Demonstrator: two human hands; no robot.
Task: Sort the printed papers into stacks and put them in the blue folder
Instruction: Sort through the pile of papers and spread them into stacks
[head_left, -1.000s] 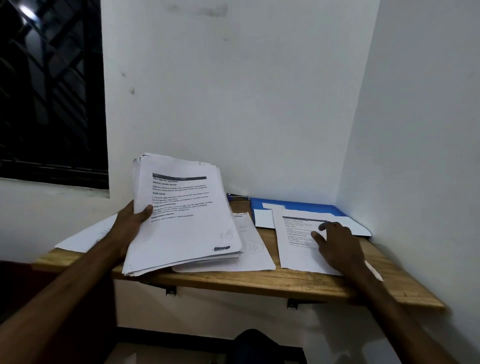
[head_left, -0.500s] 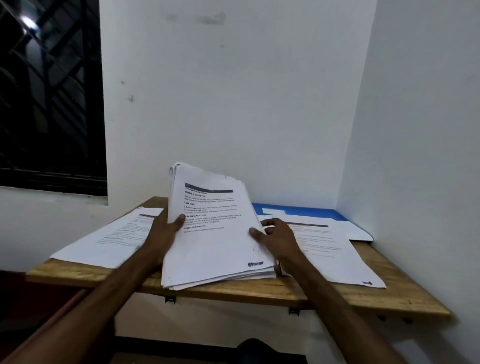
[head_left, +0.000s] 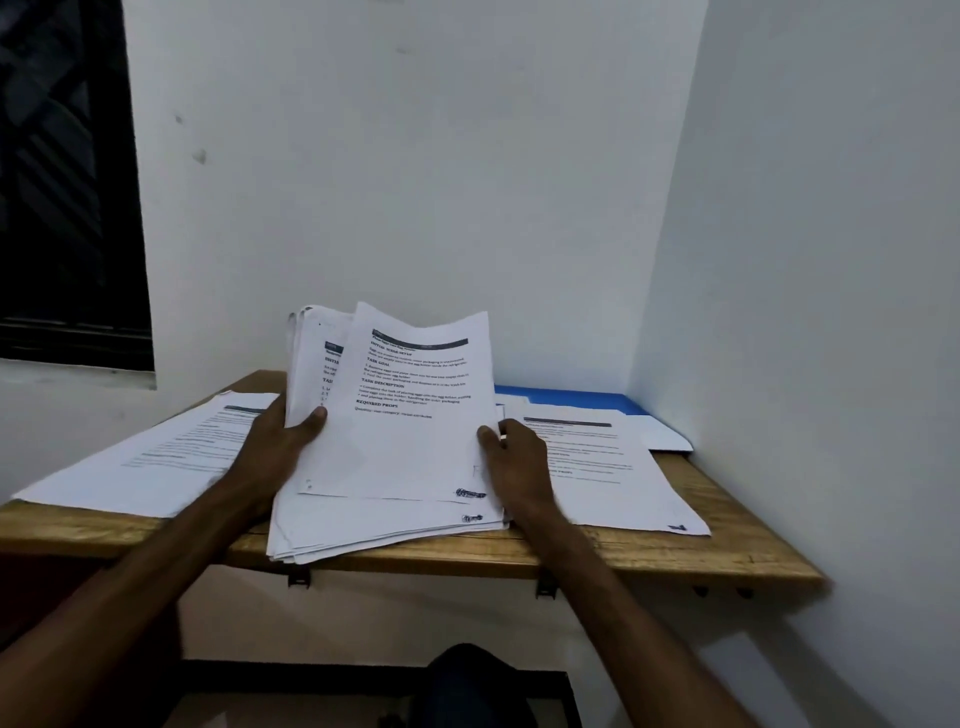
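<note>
A thick stack of printed papers (head_left: 374, 525) is tilted up over the middle of the wooden shelf, its lower edge past the front rim. My left hand (head_left: 275, 447) grips the stack's left side, thumb on its face. My right hand (head_left: 517, 460) pinches the right edge of the top sheet (head_left: 415, 441), which is slid up and right off the stack. A separate sheet (head_left: 597, 473) lies flat on the right, another sheet (head_left: 156, 457) on the left. The blue folder (head_left: 576, 401) lies at the back right, mostly covered by paper.
The wooden shelf (head_left: 727, 540) is bolted into a corner of white walls, with metal brackets under its front edge. A dark barred window (head_left: 57, 182) is at the upper left. A white flap (head_left: 667, 439) lies on the folder's right end.
The stack shifted right to the shelf's middle. My right hand left the right-hand sheet, came to the stack and has pulled its top sheet askew. The view moved closer.
</note>
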